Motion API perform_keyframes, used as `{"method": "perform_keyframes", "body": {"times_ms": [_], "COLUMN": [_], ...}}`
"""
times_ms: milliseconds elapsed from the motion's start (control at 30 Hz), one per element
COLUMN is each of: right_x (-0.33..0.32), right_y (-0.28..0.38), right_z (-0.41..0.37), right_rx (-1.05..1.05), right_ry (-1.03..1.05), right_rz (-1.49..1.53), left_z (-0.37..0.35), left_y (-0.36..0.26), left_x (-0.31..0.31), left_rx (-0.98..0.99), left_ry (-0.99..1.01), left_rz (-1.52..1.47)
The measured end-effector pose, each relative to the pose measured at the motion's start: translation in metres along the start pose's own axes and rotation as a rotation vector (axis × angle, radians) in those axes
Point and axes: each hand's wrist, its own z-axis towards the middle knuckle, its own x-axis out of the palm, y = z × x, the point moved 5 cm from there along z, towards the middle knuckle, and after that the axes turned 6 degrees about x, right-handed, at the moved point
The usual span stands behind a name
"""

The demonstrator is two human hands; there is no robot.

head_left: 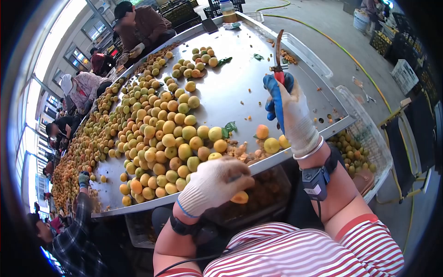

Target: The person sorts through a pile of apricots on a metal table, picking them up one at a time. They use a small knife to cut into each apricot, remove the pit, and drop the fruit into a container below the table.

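Note:
My right hand (288, 106), in a white knit glove with blue-coated fingers, is raised over the metal table's near right part. It grips the red handle of a curved knife (278, 53), blade pointing up. My left hand (217, 184), in a white knit glove, is at the table's near edge with its fingers loosely apart. Just below its fingertips is a cut apricot piece (240, 197), apart from the hand, over a dark crate. Whole apricots (168, 127) are heaped beside the left hand. Apricot scraps (240, 151) and several loose apricots (271, 145) lie between my hands.
The metal table (230, 94) has a raised rim. A clear crate of green-yellow fruit (353, 154) stands right of me, near a folding chair (406, 143). Other people (143, 27) work along the far and left sides. A hose (350, 55) crosses the floor.

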Motion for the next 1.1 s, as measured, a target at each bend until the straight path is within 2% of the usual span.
{"method": "perform_keyframes", "body": {"times_ms": [33, 67, 200, 267, 300, 367, 433, 500, 533, 567, 633, 667, 700, 767, 833, 933, 1033, 1100], "right_x": [-0.001, -0.003, -0.007, -0.005, -0.005, -0.003, -0.004, -0.002, -0.001, -0.002, 0.01, 0.017, 0.02, 0.03, 0.036, 0.045, 0.049, 0.05], "right_y": [0.01, 0.013, -0.005, -0.009, -0.007, -0.006, -0.004, -0.002, 0.0, 0.006, 0.016, 0.013, 0.01, 0.004, 0.008, 0.003, 0.002, -0.005], "right_z": [-0.001, -0.007, 0.009, 0.011, 0.009, 0.006, 0.005, 0.002, 0.001, -0.005, -0.024, -0.028, -0.031, -0.041, -0.055, -0.068, -0.074, -0.073], "right_rx": [-0.089, 0.058, -0.093, -0.099, -0.107, -0.077, -0.078, -0.114, -0.09, -0.086, 0.074, 0.055, 0.059, 0.151, 0.168, 0.191, 0.211, 0.192], "right_ry": [-0.037, 0.01, -0.033, -0.038, -0.041, 0.018, 0.036, 0.069, 0.102, 0.107, 0.306, 0.33, 0.348, 0.484, 0.541, 0.65, 0.643, 0.661], "right_rz": [-0.039, 0.012, -0.014, -0.009, -0.008, 0.054, 0.045, 0.084, 0.039, 0.044, 0.213, 0.185, 0.186, 0.194, 0.162, 0.121, 0.07, 0.057], "left_z": [0.008, 0.02, 0.081, 0.11, 0.122, 0.138, 0.134, 0.111, 0.096, 0.08, 0.056, 0.041, 0.028, 0.007, -0.004, -0.015, -0.02, -0.02], "left_y": [-0.003, 0.003, 0.015, 0.013, 0.013, 0.02, 0.021, 0.021, 0.026, 0.024, 0.041, 0.042, 0.039, 0.035, 0.037, 0.033, 0.034, 0.039], "left_x": [-0.001, 0.0, 0.005, 0.016, 0.017, 0.03, 0.027, 0.006, 0.002, -0.009, -0.017, -0.021, -0.023, -0.026, -0.029, -0.032, -0.036, -0.038], "left_rx": [0.116, 0.108, 0.025, 0.083, 0.089, 0.059, 0.057, 0.18, 0.064, 0.036, 0.038, 0.03, 0.024, 0.14, 0.203, 0.215, 0.235, 0.129], "left_ry": [-0.118, -0.2, -0.232, -0.063, -0.066, 0.174, 0.142, -0.153, -0.229, -0.258, -0.283, -0.286, -0.304, -0.345, -0.276, -0.3, -0.318, -0.356], "left_rz": [0.195, 0.22, 0.358, 0.552, 0.556, 0.666, 0.634, 0.267, -0.179, -0.221, -0.657, -0.793, -0.793, -1.087, -1.173, -1.154, -1.171, -1.118]}}
